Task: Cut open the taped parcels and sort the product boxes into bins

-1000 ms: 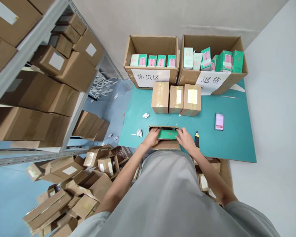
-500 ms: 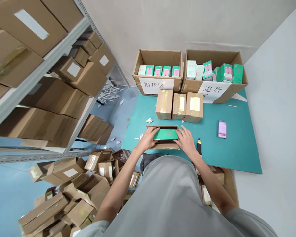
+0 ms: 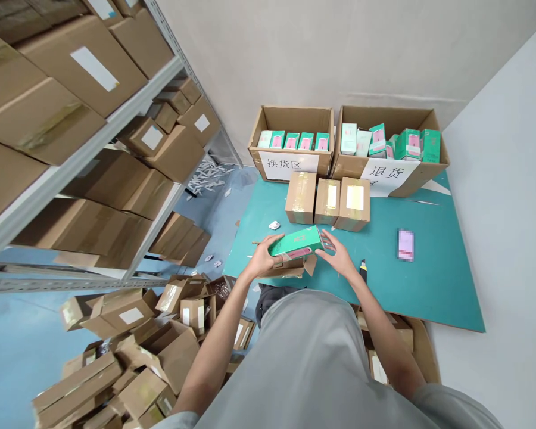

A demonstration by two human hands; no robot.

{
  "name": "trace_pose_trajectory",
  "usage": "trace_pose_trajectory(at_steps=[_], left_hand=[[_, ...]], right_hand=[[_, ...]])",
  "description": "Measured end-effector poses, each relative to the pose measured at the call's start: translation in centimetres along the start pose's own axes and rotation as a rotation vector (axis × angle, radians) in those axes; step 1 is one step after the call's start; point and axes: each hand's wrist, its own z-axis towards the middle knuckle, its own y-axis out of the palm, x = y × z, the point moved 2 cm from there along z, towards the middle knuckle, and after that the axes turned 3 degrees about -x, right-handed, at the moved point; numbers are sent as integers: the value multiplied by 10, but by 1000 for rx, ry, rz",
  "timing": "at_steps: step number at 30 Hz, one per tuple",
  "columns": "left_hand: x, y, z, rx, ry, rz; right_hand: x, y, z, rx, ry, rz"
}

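I hold a green product box (image 3: 297, 242) with a pink side between both hands, lifted just above an opened small cardboard carton (image 3: 290, 268) on the teal mat (image 3: 384, 286). My left hand (image 3: 262, 255) grips the box's left end. My right hand (image 3: 337, 255) touches its right end with fingers spread. Three taped small cartons (image 3: 327, 201) stand in a row just beyond.
Two big open boxes with paper labels, left (image 3: 290, 143) and right (image 3: 390, 149), hold green product boxes at the wall. A utility knife (image 3: 363, 269) and a phone (image 3: 405, 244) lie on the mat. Shelves of cartons (image 3: 93, 137) stand left; emptied cartons (image 3: 129, 351) pile on the floor.
The green box was inside the opened carton with both hands on it; now it is lifted out and tilted, showing its pink side. The view has shifted, the scene sliding right and down.
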Motion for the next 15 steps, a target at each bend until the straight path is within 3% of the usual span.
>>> trace_pose_trajectory(at_steps=[7,15], left_hand=[[23,27,-3,16,-168,-595],[43,60,-23,54,-249,-843]], right_hand=[[-52,-7,41,229,-99,190],[-55,-16,71,332,-80,256]])
